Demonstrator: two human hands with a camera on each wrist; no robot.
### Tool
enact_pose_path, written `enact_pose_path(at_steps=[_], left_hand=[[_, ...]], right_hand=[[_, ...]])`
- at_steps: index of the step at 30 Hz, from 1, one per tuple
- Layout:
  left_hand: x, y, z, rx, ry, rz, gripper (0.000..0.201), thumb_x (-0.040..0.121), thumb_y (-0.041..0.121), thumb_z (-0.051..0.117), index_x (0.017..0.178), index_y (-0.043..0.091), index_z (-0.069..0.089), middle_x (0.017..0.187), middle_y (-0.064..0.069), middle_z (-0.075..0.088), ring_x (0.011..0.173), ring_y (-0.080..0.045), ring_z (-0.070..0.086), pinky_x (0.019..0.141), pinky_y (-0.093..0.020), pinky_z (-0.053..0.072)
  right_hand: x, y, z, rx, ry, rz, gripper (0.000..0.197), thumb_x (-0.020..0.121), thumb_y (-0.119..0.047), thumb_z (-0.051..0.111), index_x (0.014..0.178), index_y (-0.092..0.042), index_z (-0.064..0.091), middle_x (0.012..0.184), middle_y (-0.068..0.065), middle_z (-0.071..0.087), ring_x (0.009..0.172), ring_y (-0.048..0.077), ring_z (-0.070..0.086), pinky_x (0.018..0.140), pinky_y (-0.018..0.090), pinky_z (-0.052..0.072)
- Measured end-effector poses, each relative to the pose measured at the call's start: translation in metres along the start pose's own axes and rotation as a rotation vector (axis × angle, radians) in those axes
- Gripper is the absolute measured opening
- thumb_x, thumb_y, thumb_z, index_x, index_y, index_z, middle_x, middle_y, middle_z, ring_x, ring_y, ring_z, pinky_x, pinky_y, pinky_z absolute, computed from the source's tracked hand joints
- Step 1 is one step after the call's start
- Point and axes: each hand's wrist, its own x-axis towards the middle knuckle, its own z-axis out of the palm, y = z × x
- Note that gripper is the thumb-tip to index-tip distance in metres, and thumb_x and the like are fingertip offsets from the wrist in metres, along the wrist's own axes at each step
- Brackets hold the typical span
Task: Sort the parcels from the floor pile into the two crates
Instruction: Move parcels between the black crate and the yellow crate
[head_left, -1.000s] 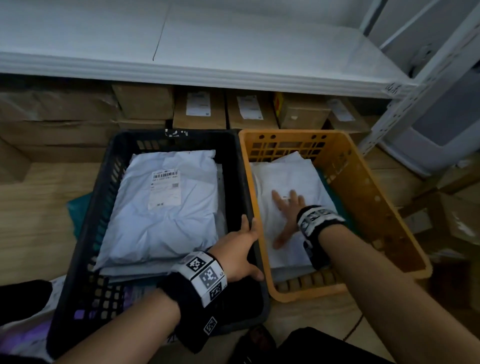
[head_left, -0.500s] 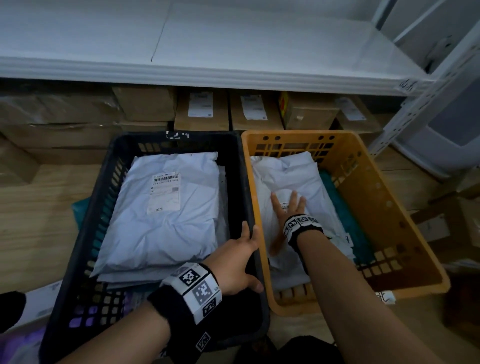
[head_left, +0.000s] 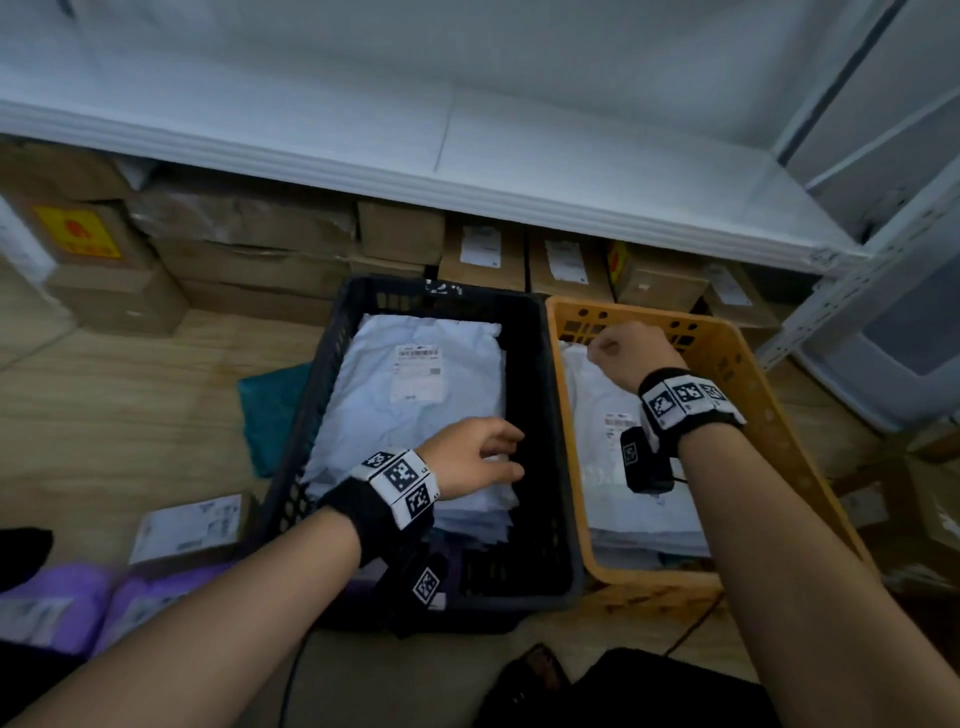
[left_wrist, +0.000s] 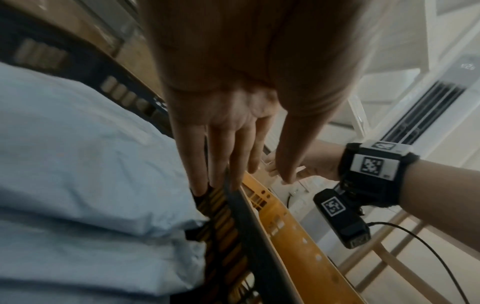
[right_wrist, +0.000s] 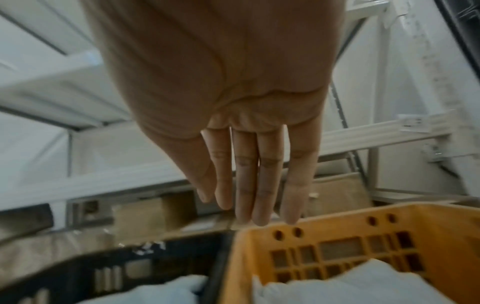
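The black crate (head_left: 540, 441) and the orange crate (head_left: 737, 415) stand side by side on the floor, likely so each parcel drops straight into its sort. Pale mailer parcels (head_left: 415, 395) are stacked in both; purple ones (head_left: 57, 608) still lie on the floor near the left arm. The left hand (head_left: 470, 457) hovers relaxed and empty over the black crate's stack. The right hand (head_left: 636, 353), fingers straight in its wrist view, holds nothing above the orange crate's parcels (head_left: 613, 467).
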Motion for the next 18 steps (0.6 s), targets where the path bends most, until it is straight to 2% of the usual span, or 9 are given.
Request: enact_pose_path(at_steps=[2, 5, 9, 13, 15, 17, 18], left_hand=[[-0.020, -0.009, -0.024, -0.053, 0.082, -0.002, 0.041, 0.090, 0.011, 0.066, 0.129, 0.007, 0.055, 0.123, -0.011, 0.066, 0.117, -0.018, 0.061, 0.101, -0.030, 0.047], [-0.053, -0.031, -0.069, -0.077, 0.216, -0.018, 0.031, 0.091, 0.012, 0.064, 0.122, 0.007, 0.061, 0.112, -0.011, 0.071, 0.108, -0.019, 0.065, 0.096, -0.037, 0.052], [-0.093, -0.075, -0.133, -0.204, 0.465, -0.102, 0.021, 0.093, 0.009, 0.061, 0.114, 0.007, 0.064, 0.105, -0.014, 0.072, 0.103, -0.026, 0.067, 0.089, -0.043, 0.054], [-0.121, -0.136, -0.185, -0.408, 0.698, -0.234, 0.020, 0.094, 0.000, 0.054, 0.113, -0.002, 0.062, 0.107, -0.019, 0.069, 0.101, -0.030, 0.065, 0.094, -0.043, 0.050], [-0.124, -0.169, -0.200, -0.470, 0.811, -0.311, 0.016, 0.094, 0.000, 0.055, 0.108, 0.001, 0.063, 0.103, -0.018, 0.068, 0.094, -0.029, 0.067, 0.091, -0.041, 0.052], [-0.117, -0.203, -0.208, -0.540, 0.867, -0.416, 0.011, 0.093, 0.001, 0.057, 0.103, 0.004, 0.062, 0.095, -0.016, 0.066, 0.079, -0.025, 0.065, 0.075, -0.032, 0.052], [-0.110, -0.221, -0.212, -0.572, 0.863, -0.474, 0.008, 0.094, 0.001, 0.055, 0.098, 0.004, 0.061, 0.091, -0.015, 0.063, 0.073, -0.023, 0.061, 0.067, -0.027, 0.049]], right_hand=[[-0.006, -0.039, 0.002, 0.041, 0.030, -0.110, 0.019, 0.096, -0.028, 0.057, 0.092, -0.021, 0.074, 0.098, 0.006, 0.073, 0.088, 0.025, 0.066, 0.082, 0.041, 0.059], [-0.012, -0.104, 0.025, 0.086, -0.004, -0.276, 0.017, 0.094, -0.025, 0.059, 0.091, -0.018, 0.074, 0.093, 0.003, 0.074, 0.087, 0.021, 0.068, 0.082, 0.036, 0.058], [-0.021, -0.183, 0.069, 0.137, -0.113, -0.511, 0.018, 0.096, -0.021, 0.062, 0.096, -0.011, 0.077, 0.098, 0.005, 0.075, 0.093, 0.022, 0.068, 0.089, 0.038, 0.054], [-0.023, -0.242, 0.111, 0.145, -0.168, -0.660, 0.019, 0.098, -0.021, 0.060, 0.106, -0.013, 0.075, 0.105, 0.005, 0.075, 0.098, 0.022, 0.067, 0.090, 0.041, 0.054], [-0.019, -0.261, 0.131, 0.126, -0.174, -0.697, 0.024, 0.099, -0.025, 0.059, 0.118, -0.016, 0.071, 0.116, 0.004, 0.072, 0.107, 0.022, 0.065, 0.094, 0.041, 0.054], [-0.012, -0.273, 0.153, 0.074, -0.168, -0.760, 0.033, 0.101, -0.031, 0.056, 0.130, -0.017, 0.064, 0.133, 0.006, 0.064, 0.126, 0.024, 0.055, 0.107, 0.041, 0.045], [-0.008, -0.277, 0.165, 0.043, -0.168, -0.795, 0.038, 0.102, -0.034, 0.055, 0.134, -0.016, 0.062, 0.140, 0.008, 0.059, 0.135, 0.025, 0.048, 0.115, 0.041, 0.037]])
